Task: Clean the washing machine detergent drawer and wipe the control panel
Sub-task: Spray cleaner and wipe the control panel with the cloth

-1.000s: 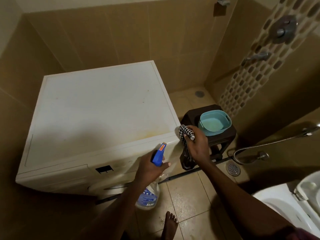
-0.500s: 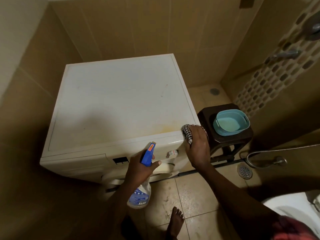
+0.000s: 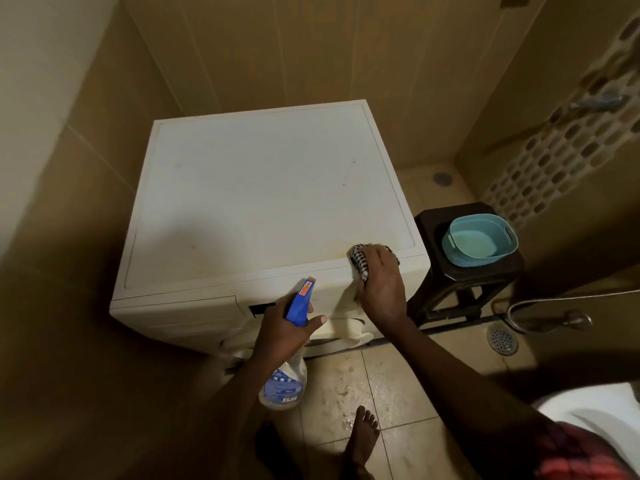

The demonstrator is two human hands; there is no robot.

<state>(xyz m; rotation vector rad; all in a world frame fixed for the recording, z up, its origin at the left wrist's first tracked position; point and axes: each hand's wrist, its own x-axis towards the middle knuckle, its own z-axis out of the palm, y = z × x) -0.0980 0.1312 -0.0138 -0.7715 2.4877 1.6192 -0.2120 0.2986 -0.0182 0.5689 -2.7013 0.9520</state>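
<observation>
Head view: we look down on a white, box-shaped washing machine [image 3: 263, 202] standing in the corner of a tan-tiled bathroom. Our right hand [image 3: 379, 289] lies on the machine's front right top edge, just above the control panel [image 3: 332, 292]. Its fingers [image 3: 375, 256] are spread and nearly straight, pressing a bunched black-and-white checked cloth [image 3: 357, 263] against the edge. Part of the cloth shows beside the index finger and hangs a little way down the panel.

Our left hand [image 3: 280, 332] hovers in front of the panel, near its small dark display window [image 3: 258, 308]. Its fingers are curled round the neck of a clear plastic spray bottle with a blue trigger head [image 3: 298, 303]. The nozzle points up and forward at the panel, and the body hangs below the wrist over the floor. The detergent drawer front [image 3: 180, 315] sits at the panel's left end, flush with the machine and well apart from both hands.

Just right of the machine stands a dark brown stool [image 3: 460, 282], and on it a teal plastic basin [image 3: 450, 249]. One bare foot [image 3: 362, 434] rests on the wet beige floor tiles [image 3: 391, 382]. A round metal floor drain [image 3: 502, 341] lies beyond the stool.
</observation>
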